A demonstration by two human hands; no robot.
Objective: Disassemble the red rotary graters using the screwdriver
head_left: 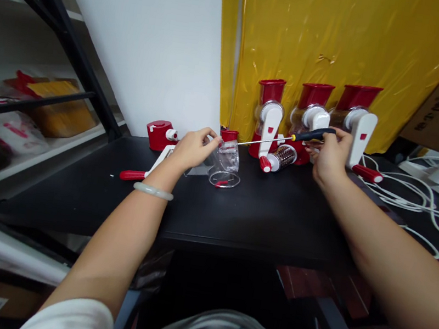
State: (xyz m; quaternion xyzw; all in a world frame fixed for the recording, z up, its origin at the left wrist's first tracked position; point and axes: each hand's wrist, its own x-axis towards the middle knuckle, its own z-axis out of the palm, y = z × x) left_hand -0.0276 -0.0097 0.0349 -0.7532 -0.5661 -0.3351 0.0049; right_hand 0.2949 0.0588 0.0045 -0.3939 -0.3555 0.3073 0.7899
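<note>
In my right hand (332,154) is a screwdriver (307,136) with a dark blue and yellow handle, its long shaft pointing left. The shaft's tip reaches the upper part of a clear plastic grater housing (229,157). My left hand (197,150) is closed, its thumb and fingertips on the left side of that housing; the fingertips partly hide the contact. A red base part (159,135) and a white crank with a red handle (133,175) lie by my left hand. A metal grater drum (283,158) lies on its side between the hands.
Several red, white and clear rotary graters (267,117) stand along the back of the black table (260,221), before a yellow wrapped surface (348,35). White cables (415,190) tangle at right. A shelf rack (75,47) stands at left.
</note>
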